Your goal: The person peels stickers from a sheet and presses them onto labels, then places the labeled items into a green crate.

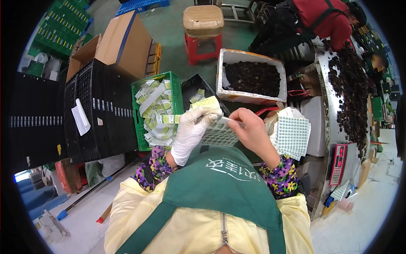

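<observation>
My left hand (190, 133), in a white glove, is closed with its thumb and fingers pressed together. A strip of yellow-green printed labels (206, 103) sticks out past its fingers. Between my hands hangs a sheet of small pale-green stickers (220, 134); its upper edge meets the left fingertips. My bare right hand (253, 132) pinches that sheet near its right edge. To the left, a green crate (136, 108) holds many loose yellow-green labels (158, 110). Right of my right hand lies a fanned stack of sticker sheets (292, 134).
A white foam box (220, 82) of dark shellfish-like pieces stands ahead, beside a dark crate (198, 82). Stacked black crates (101, 114) and a cardboard box (122, 42) are left. A co-worker (313, 21) bends over a metal table (334, 110); a red scale (338, 165) is right.
</observation>
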`<state>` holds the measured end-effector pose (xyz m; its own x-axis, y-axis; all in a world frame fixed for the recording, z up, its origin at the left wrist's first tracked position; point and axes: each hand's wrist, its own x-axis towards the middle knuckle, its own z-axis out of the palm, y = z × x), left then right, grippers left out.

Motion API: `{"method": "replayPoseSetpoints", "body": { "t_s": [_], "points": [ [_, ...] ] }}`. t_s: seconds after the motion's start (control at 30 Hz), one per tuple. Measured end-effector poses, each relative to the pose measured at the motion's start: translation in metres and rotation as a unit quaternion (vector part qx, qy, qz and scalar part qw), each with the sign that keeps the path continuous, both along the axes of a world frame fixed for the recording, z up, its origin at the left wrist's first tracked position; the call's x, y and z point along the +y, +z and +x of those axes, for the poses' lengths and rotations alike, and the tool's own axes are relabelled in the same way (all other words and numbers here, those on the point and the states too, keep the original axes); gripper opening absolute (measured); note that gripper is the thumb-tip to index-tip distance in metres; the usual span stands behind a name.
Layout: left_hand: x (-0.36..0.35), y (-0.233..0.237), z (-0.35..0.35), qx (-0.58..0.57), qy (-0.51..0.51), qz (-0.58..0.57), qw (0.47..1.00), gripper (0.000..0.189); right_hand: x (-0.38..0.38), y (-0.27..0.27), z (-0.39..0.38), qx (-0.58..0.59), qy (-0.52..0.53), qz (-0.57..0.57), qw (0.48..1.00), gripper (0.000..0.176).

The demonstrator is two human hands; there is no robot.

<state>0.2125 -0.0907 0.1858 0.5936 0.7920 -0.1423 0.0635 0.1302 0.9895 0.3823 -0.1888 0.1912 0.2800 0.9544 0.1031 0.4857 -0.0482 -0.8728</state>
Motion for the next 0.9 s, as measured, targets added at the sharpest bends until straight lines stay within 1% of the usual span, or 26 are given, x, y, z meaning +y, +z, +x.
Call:
{"method": "replayPoseSetpoints", "body": {
  "t_s": [0.03,0.07,0.1,0.17,0.3,0.37,0.4,0.47,0.5,0.57,0.6,0.63,0.67,0.7,0.73,0.77,0.8,0.83,0.9],
  "points": [
    [-0.002,-0.001,0.003,-0.058,0.024,-0.037,0.997,0.015,-0.001,-0.002,0.0,-0.014,-0.006,-0.035,0.999,0.013],
    [-0.003,-0.001,0.006,-0.044,0.031,-0.011,0.998,0.017,-0.001,0.0,-0.001,-0.007,-0.029,-0.019,0.999,0.012],
    [-0.002,-0.004,0.004,-0.044,0.031,-0.011,0.998,0.017,-0.001,0.0,-0.001,-0.007,-0.029,-0.018,0.999,0.012],
    [0.002,-0.01,-0.001,0.034,0.02,0.041,0.998,0.016,-0.003,0.002,-0.002,-0.003,-0.016,-0.027,1.0,0.012],
    [0.0,-0.006,0.002,0.057,0.025,0.058,0.996,0.017,0.001,0.009,-0.004,-0.047,-0.022,-0.007,0.999,0.011],
    [-0.001,-0.01,0.002,0.053,0.012,0.109,0.993,0.017,0.009,0.022,-0.008,-0.073,-0.034,0.1,0.992,0.012],
    [-0.003,-0.011,0.003,0.053,0.01,0.109,0.993,0.017,0.013,0.021,-0.007,-0.073,-0.037,0.1,0.992,0.012],
    [-0.005,-0.012,0.004,0.056,-0.012,0.118,0.991,0.018,0.018,0.017,-0.006,-0.162,0.011,0.16,0.974,0.014],
    [-0.004,-0.012,0.004,0.056,-0.013,0.119,0.991,0.018,0.018,0.014,-0.006,-0.162,0.01,0.16,0.974,0.014],
    [0.0,-0.011,0.005,0.055,-0.015,0.046,0.997,0.018,0.019,0.011,-0.007,-0.195,-0.002,0.18,0.964,0.014],
    [0.003,-0.012,0.006,0.054,-0.014,0.046,0.997,0.018,0.017,0.013,-0.007,-0.195,-0.001,0.181,0.964,0.014],
    [0.004,-0.013,0.006,0.04,0.004,-0.01,0.999,0.018,0.013,0.016,-0.009,-0.069,-0.027,0.141,0.987,0.012],
    [0.004,-0.015,0.005,0.026,0.023,-0.067,0.997,0.018,0.01,0.018,-0.009,0.059,-0.051,0.096,0.992,0.012],
    [0.004,-0.014,0.002,0.026,0.027,-0.068,0.997,0.018,0.011,0.017,-0.006,0.06,-0.048,0.095,0.992,0.012],
    [0.005,-0.014,0.0,0.026,0.005,-0.025,0.999,0.018,0.014,0.016,-0.002,0.266,-0.07,0.052,0.96,0.011],
    [0.005,-0.013,-0.001,0.026,-0.018,0.017,0.999,0.017,0.017,0.014,0.004,0.46,-0.091,0.007,0.883,0.011],
    [0.004,-0.014,0.0,0.009,-0.038,0.108,0.993,0.016,0.019,0.011,0.008,0.474,-0.046,-0.005,0.879,0.01],
    [0.001,-0.013,0.001,0.008,-0.04,0.107,0.993,0.016,0.021,0.012,0.008,0.473,-0.048,-0.005,0.88,0.01],
    [-0.004,-0.007,0.002,0.007,-0.099,0.116,0.988,0.014,0.028,0.019,0.0,0.416,0.059,-0.017,0.907,0.01]
  ]
}}
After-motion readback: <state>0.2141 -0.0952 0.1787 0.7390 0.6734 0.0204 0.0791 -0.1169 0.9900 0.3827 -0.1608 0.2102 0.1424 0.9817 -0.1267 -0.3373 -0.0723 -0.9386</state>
